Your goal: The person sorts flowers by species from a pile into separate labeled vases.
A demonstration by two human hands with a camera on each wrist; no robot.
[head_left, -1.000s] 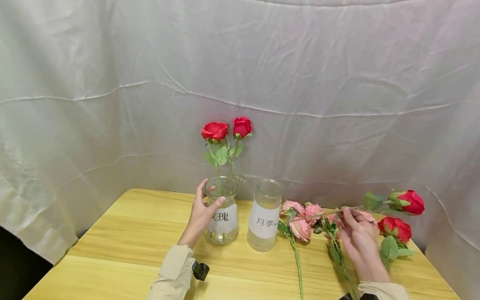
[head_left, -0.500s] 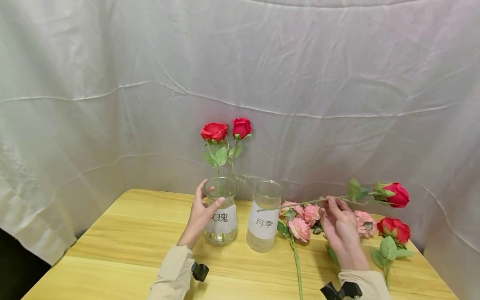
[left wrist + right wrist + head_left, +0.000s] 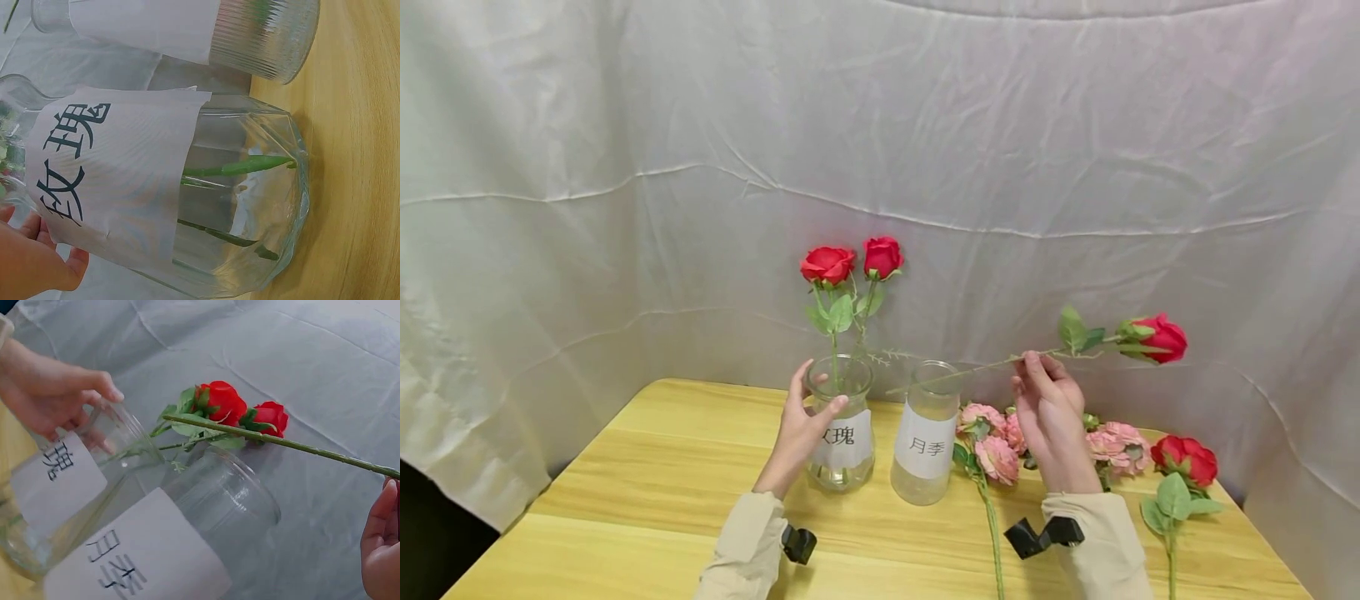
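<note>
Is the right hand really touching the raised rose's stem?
Touching. The head view shows the right hand pinching the stem in its fingers; the right wrist view shows the stem reaching that hand.

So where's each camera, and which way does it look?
Head: worn there, facing forward and down at the round vase and straight vase; left hand, right hand, sleeves show.
Left wrist: worn there, facing the round vase; left hand partly shows.
Right wrist: worn there, facing the stem; both hands show.
Wrist views share both vases.
</note>
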